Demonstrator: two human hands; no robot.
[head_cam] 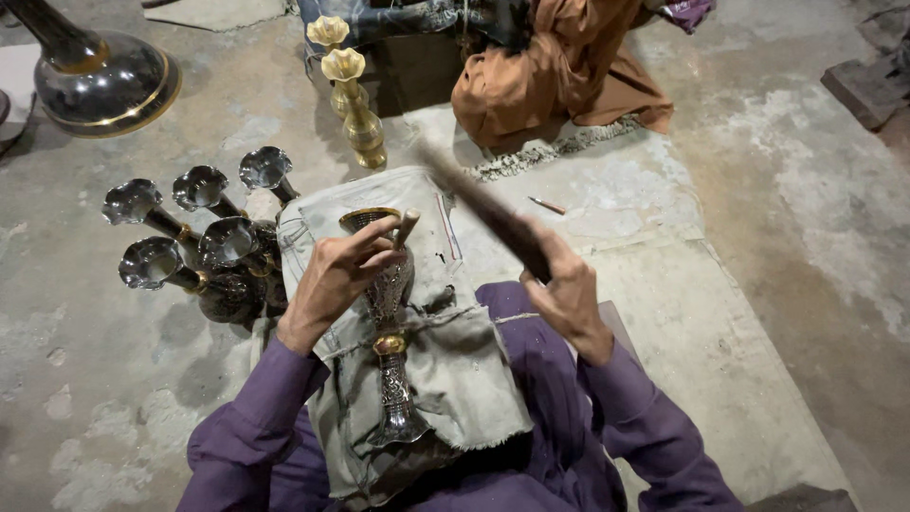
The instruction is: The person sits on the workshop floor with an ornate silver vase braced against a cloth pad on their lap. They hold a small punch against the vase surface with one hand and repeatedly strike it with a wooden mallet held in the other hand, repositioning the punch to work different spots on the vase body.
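seen from above, over purple sleeves (256, 417). nearest, a grey frayed cloth (455, 379) spread over the lap. lying on it, an engraved metal vase (391, 322), foot toward the body, mouth pointing away, a brass band at the narrow waist. judged heavy for its size, rigid, hard-walled; polished surface likely slippery, so better cradled on the cloth than pinched. engraved skin probably easy to dent or scratch if struck off the mark. narrow waist and swelling upper body judged the surest places for a hold.

left hand (332, 280) curled over the upper body of the vase, fingers closed around a small pale punch-like tool (408, 224) set near the rim. clenched, pressing tool and vase together.

right hand (569, 289) raised to the right of the vase, wrapped tight around the handle of a dark wooden mallet (483, 204), blurred in the air, apart from the vase.

just left of the lap, on the concrete floor (758, 313), a cluster of dark flared-mouth vases (190, 246), leaning together, touching. a little beyond the cloth, two brass vases (353, 104) upright, one behind the other. a thin stick-like piece (547, 205) lying alone on the floor. farther, a seated person in orange-brown clothing (559, 66), only folds of fabric visible. far left, the broad base of a large dark vessel (100, 81) with gold rings.
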